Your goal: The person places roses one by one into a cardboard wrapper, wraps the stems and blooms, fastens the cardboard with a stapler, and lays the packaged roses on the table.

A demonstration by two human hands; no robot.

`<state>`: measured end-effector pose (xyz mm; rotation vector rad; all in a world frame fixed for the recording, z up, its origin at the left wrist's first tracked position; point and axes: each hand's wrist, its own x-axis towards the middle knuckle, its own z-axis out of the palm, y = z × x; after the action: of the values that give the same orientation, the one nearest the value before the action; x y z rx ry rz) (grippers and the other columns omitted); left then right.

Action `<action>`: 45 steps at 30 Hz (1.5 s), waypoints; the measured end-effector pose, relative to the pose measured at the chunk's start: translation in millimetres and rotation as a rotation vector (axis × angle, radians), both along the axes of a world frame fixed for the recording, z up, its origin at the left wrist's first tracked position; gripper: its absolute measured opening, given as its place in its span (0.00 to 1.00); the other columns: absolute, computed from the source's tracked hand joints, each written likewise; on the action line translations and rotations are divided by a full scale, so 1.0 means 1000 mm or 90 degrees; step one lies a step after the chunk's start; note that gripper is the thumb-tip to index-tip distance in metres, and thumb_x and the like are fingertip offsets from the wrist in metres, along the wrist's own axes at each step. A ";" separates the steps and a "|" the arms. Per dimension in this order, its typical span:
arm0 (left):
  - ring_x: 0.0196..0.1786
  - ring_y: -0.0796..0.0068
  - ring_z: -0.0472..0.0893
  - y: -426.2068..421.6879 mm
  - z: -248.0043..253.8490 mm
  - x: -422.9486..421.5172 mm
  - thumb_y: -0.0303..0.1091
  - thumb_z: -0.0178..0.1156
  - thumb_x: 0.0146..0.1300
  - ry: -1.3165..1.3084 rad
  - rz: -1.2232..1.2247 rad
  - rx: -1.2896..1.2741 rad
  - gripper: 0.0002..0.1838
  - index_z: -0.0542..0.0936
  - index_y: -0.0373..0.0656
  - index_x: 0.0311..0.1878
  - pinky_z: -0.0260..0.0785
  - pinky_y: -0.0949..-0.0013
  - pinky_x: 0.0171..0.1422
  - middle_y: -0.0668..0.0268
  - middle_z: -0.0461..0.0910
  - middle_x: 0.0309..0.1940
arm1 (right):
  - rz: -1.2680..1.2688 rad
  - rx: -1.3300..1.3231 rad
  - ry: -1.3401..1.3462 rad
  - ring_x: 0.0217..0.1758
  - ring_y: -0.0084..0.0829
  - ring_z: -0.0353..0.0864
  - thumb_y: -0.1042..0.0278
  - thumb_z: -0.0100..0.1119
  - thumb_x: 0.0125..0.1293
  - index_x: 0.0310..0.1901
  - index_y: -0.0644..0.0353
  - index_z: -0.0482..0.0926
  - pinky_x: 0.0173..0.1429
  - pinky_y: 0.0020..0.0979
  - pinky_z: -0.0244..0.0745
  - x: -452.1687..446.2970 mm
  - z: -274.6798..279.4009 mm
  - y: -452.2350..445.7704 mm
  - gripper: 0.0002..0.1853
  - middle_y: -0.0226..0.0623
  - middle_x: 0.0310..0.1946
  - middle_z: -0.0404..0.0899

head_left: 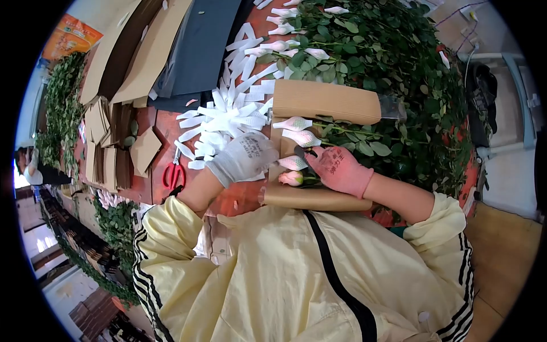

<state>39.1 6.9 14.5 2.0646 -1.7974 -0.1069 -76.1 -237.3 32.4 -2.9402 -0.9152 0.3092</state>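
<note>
My left hand [246,155], in a white-grey knit glove with printing on its back, is beside the rose heads with its fingers curled together. What lies inside those fingers is hidden. My right hand [338,170] wears a pink glove with dark fingertips, and its fingers pinch close to the blooms; I cannot make out what they hold. Between and above the hands lie pale roses in white net sleeves [301,138], heads toward the left and stems to the right. A bare pink rose [291,178] lies below them on brown cardboard [319,199].
Left of my hands are a pile of white net sleeves [231,114], red-handled scissors [173,172] and stacked cardboard pieces [111,154]. A folded corrugated cardboard wrap [326,102] lies above the roses. Leafy rose stems [387,51] cover the red table's right side.
</note>
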 end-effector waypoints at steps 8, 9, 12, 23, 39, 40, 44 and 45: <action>0.42 0.58 0.78 0.051 0.032 0.015 0.36 0.59 0.53 -0.077 0.379 0.328 0.09 0.79 0.45 0.37 0.69 0.59 0.44 0.61 0.79 0.36 | -0.034 -0.020 0.117 0.36 0.37 0.79 0.71 0.48 0.56 0.53 0.63 0.70 0.39 0.37 0.73 0.004 0.011 0.003 0.21 0.42 0.37 0.74; 0.41 0.61 0.79 0.047 0.046 0.004 0.36 0.60 0.52 -0.130 0.408 0.212 0.08 0.79 0.45 0.34 0.69 0.58 0.44 0.62 0.79 0.37 | -0.033 -0.019 0.114 0.36 0.37 0.79 0.71 0.48 0.56 0.53 0.63 0.70 0.39 0.37 0.73 0.004 0.011 0.003 0.21 0.42 0.37 0.74; 0.46 0.58 0.77 -0.007 0.086 -0.038 0.38 0.62 0.50 0.074 0.213 0.285 0.21 0.77 0.42 0.48 0.68 0.57 0.50 0.60 0.78 0.43 | -0.004 -0.015 0.079 0.38 0.37 0.79 0.71 0.48 0.56 0.53 0.63 0.71 0.40 0.37 0.73 0.001 0.011 0.004 0.20 0.43 0.37 0.74; 0.63 0.52 0.68 -0.034 0.059 -0.094 0.58 0.55 0.57 0.137 0.249 0.119 0.31 0.77 0.36 0.48 0.60 0.54 0.64 0.51 0.71 0.57 | -0.258 0.013 -0.059 0.46 0.37 0.77 0.55 0.58 0.55 0.54 0.55 0.71 0.49 0.36 0.72 0.002 0.032 -0.012 0.25 0.40 0.52 0.73; 0.53 0.54 0.75 -0.020 0.047 -0.068 0.51 0.54 0.59 0.280 0.262 0.041 0.24 0.77 0.42 0.51 0.65 0.56 0.58 0.54 0.76 0.48 | -0.083 -0.075 -0.065 0.36 0.33 0.79 0.66 0.49 0.58 0.47 0.56 0.74 0.38 0.32 0.73 0.001 0.018 0.003 0.15 0.37 0.37 0.74; 0.48 0.55 0.78 -0.020 0.047 -0.048 0.48 0.55 0.59 0.341 0.307 0.035 0.21 0.77 0.44 0.50 0.69 0.57 0.53 0.55 0.78 0.44 | -0.080 -0.080 -0.077 0.36 0.33 0.79 0.67 0.48 0.57 0.47 0.56 0.74 0.38 0.31 0.73 0.001 0.017 0.004 0.15 0.36 0.36 0.74; 0.39 0.59 0.79 -0.029 0.020 -0.007 0.41 0.58 0.58 0.084 0.223 0.204 0.12 0.78 0.48 0.43 0.69 0.55 0.45 0.61 0.78 0.33 | -0.086 -0.076 -0.084 0.36 0.32 0.78 0.69 0.48 0.57 0.46 0.57 0.74 0.38 0.32 0.72 0.005 0.017 0.006 0.15 0.36 0.35 0.73; 0.39 0.61 0.79 -0.025 0.012 -0.007 0.37 0.58 0.56 0.035 0.201 0.149 0.10 0.77 0.49 0.41 0.69 0.58 0.45 0.63 0.78 0.35 | -0.090 -0.070 -0.059 0.35 0.33 0.79 0.69 0.48 0.57 0.46 0.57 0.74 0.37 0.32 0.72 0.007 0.017 0.006 0.15 0.37 0.36 0.74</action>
<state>32.1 -18.0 26.1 2.4559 -1.4627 -0.2942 -69.5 -231.7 49.5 -3.1227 -0.7161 0.2258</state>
